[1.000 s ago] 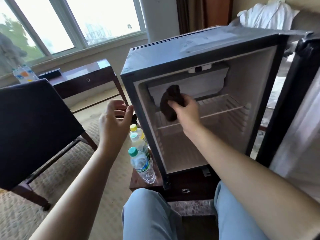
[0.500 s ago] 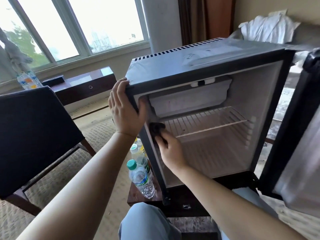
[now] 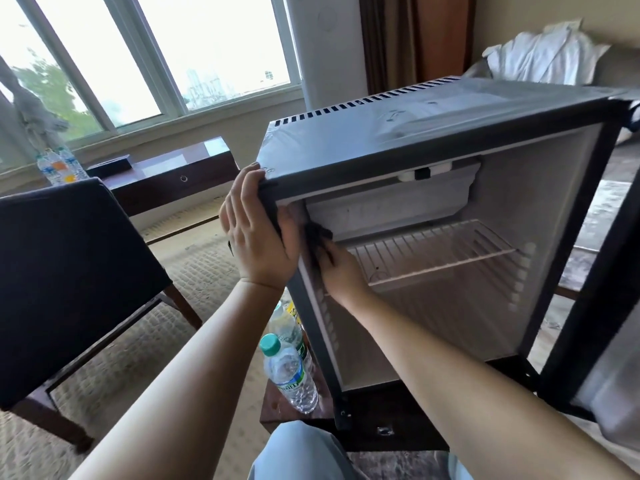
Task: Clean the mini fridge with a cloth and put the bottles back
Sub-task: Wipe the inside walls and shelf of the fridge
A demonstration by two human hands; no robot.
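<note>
My left hand (image 3: pixel 258 237) clasps the upper left front corner of the mini fridge (image 3: pixel 415 140). The fingers lie straight and close together up its outer side, and the thumb hooks round the front frame. My right hand (image 3: pixel 341 271) is inside the open cabinet, left of centre in the frame. Its fingers are bunched on a dark cloth (image 3: pixel 317 237) and press it against the inner left wall, just under the freezer box (image 3: pixel 391 209) and level with the front left end of the white wire shelf (image 3: pixel 433 251). My two hands are nearly touching, with the fridge frame between them.

The fridge door (image 3: pixel 595 306) hangs open along the right edge of the frame. The water bottles (image 3: pixel 291 372) stand outside, at lower centre, just beside the fridge's left wall on the same small dark table (image 3: pixel 273 414). The nearest one has a green cap. Another stands behind it, partly hidden by my forearm.

A dark chair (image 3: pixel 69 271) fills the left side. Behind it are a wooden desk (image 3: pixel 166 171) and a wrapped pack of bottles (image 3: pixel 59 166) under the window. White bedding (image 3: pixel 543 53) is heaped at upper right.
</note>
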